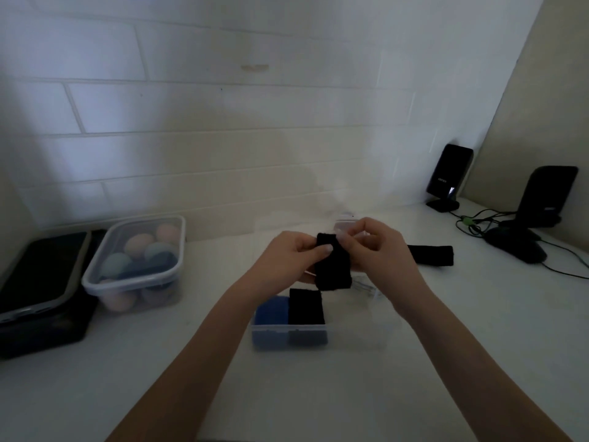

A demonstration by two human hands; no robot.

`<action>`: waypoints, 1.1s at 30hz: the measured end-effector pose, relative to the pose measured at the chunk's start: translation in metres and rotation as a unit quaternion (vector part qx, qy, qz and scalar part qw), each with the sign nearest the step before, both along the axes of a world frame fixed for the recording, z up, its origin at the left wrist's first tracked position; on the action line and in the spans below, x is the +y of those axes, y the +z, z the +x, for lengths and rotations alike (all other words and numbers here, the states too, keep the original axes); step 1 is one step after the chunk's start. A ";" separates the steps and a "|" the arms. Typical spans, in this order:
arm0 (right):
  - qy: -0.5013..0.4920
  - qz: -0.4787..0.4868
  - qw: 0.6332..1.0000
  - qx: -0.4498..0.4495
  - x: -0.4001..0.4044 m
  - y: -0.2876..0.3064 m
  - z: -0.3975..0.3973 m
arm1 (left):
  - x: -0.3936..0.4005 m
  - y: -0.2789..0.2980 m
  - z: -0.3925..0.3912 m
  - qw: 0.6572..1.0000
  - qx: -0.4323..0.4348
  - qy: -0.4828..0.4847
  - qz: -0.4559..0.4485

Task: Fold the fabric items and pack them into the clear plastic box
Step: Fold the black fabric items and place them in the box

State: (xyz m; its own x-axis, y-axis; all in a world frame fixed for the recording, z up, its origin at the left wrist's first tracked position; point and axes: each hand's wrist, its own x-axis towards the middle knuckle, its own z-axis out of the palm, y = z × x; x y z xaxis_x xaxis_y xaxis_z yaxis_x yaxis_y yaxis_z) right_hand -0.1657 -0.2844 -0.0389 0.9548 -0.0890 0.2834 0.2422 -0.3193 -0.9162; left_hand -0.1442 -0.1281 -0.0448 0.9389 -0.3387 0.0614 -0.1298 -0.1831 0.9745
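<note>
Between the hands: a black fabric piece is held up above the clear plastic box, pinched from both sides at its upper edge, so that it hangs flat and can be doubled over neatly.

Left hand: the thumb is laid across the front of the black fabric piece and the fingers are hidden behind it; the cloth is pinched here, presumably to fix one corner while the fold is made.

Right hand: the fingers are curled and brought in to the upper right edge of the same cloth; a pinch is judged likely, though the contact itself is blurred.

Just below the hands: the clear plastic box is kept close under the work, so a folded item can be lowered straight in. A folded blue item and a folded black item are already stood side by side in it, touching.

Beyond the right hand: a black strip is left lying flat on the white table, presumably one more item awaiting folding.

Well left of the left hand: a lidded tub of pastel balls and a dark tray are set aside, apart from the task.

Far right of the right hand: two black stands with cables are seen against the wall.

Progress: judged partway, with two items packed, one in hand and one waiting.
</note>
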 end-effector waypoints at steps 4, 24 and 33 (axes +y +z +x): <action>0.024 -0.001 0.999 0.041 -0.005 -0.003 -0.019 | -0.001 -0.007 -0.014 0.999 0.041 -0.024 -0.014; -0.005 -0.371 0.918 0.140 0.010 -0.011 -0.027 | 0.018 -0.013 -0.043 0.926 -0.215 0.000 0.312; 0.032 -0.443 0.886 0.135 0.011 -0.009 -0.024 | 0.017 -0.019 -0.037 0.902 -0.182 -0.049 0.389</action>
